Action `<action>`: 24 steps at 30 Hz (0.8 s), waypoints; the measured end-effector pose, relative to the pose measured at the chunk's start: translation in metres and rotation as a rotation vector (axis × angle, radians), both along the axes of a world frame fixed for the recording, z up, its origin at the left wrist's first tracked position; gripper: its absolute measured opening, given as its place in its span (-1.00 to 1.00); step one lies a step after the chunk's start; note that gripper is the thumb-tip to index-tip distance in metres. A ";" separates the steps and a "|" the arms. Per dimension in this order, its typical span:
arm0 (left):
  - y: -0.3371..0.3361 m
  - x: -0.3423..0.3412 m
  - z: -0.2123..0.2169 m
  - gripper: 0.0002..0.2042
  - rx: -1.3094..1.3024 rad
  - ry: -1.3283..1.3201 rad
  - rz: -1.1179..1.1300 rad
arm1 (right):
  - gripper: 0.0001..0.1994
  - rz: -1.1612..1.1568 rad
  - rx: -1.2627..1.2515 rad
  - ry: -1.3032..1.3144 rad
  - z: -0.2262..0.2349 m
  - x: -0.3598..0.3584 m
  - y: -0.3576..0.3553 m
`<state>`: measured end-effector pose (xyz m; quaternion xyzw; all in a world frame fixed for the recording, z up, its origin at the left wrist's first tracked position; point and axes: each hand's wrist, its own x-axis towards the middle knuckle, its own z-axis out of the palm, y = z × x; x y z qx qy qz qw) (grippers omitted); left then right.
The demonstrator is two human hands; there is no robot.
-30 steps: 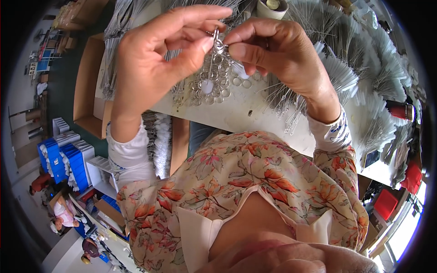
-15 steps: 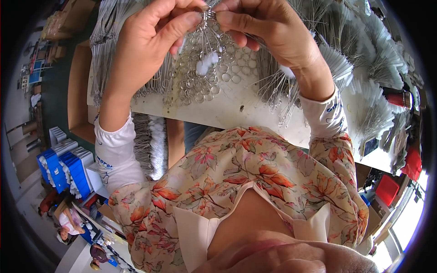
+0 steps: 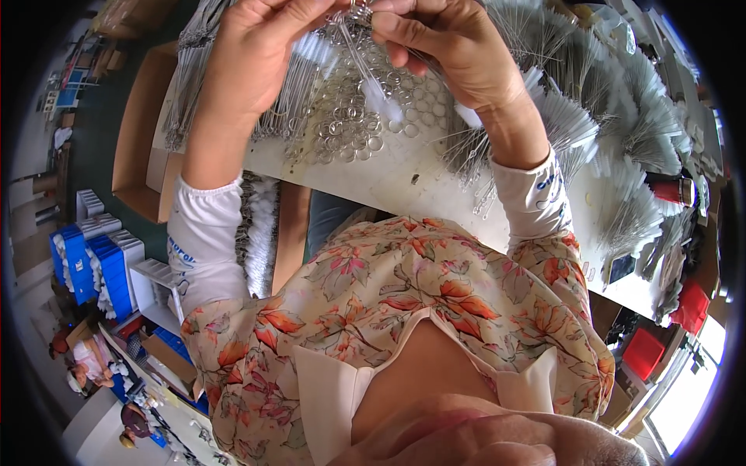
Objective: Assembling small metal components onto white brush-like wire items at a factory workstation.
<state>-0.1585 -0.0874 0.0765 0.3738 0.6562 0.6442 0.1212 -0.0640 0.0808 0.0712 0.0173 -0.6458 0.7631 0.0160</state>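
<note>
At the top edge my hands meet, both closed on a metal split ring (image 3: 359,11) with looped wire brushes threaded on it. My left hand (image 3: 250,62) pinches one side with thumb and fingers. My right hand (image 3: 470,58) grips the other side, its fingers curled. The wire brushes (image 3: 379,97) hang below the ring, their white bristle tips downward. The upper parts of my fingers are cut off by the frame. Beneath my hands lies a wide heap of loose split rings (image 3: 353,132) on the white table (image 3: 373,182).
Bundles of wire brushes (image 3: 567,116) cover the table's right side; more (image 3: 190,85) lie at left. A cardboard box (image 3: 140,147) stands left of the table. Below the front edge, another box holds brushes (image 3: 263,225). Blue bins (image 3: 109,272) and two people (image 3: 95,361) are farther left.
My hands and the ring have shifted slightly up, partly out of the picture. The hanging brushes have swung to the right. The view has turned a little.
</note>
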 end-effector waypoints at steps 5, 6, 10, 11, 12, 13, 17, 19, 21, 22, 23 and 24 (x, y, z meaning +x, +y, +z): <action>0.003 0.018 0.002 -0.85 0.426 -0.567 -0.041 | -0.93 -0.108 -0.072 0.216 -0.016 -0.006 -0.029; 0.000 0.021 0.003 -0.85 0.450 -0.583 -0.041 | -0.94 -0.156 -0.091 0.236 -0.023 -0.010 -0.035; -0.034 0.013 -0.001 -0.85 0.483 -0.412 -0.008 | -0.84 -0.293 0.306 0.436 -0.033 0.005 -0.038; -0.047 0.008 0.000 -0.86 0.478 -0.385 0.055 | -0.88 -0.296 0.264 0.452 -0.025 0.017 -0.041; -0.063 0.008 0.004 -0.85 0.466 -0.334 0.078 | -0.90 -0.300 0.221 0.460 -0.013 0.034 -0.049; -0.080 0.008 0.008 -0.84 0.441 -0.259 0.057 | -0.90 -0.256 0.212 0.448 -0.002 0.049 -0.059; -0.144 0.035 0.027 -0.80 0.274 -0.004 0.221 | -0.84 0.394 -0.184 0.626 0.032 0.101 -0.080; -0.177 0.042 0.016 -0.80 0.117 0.073 0.189 | -0.85 0.551 -0.317 0.543 0.028 0.099 -0.084; -0.198 0.058 -0.017 -0.79 -0.159 0.001 0.352 | -0.87 0.785 -0.388 0.515 0.020 0.087 -0.093; -0.201 0.063 -0.028 -0.78 -0.349 -0.057 0.416 | -0.87 0.786 -0.380 0.510 0.024 0.087 -0.094; -0.205 0.054 -0.071 -0.82 -0.389 -0.018 0.322 | -0.88 0.815 -0.429 0.467 0.015 0.081 -0.098; -0.215 0.059 -0.100 -0.85 -0.445 0.022 0.265 | -0.89 0.875 -0.503 0.431 0.016 0.080 -0.101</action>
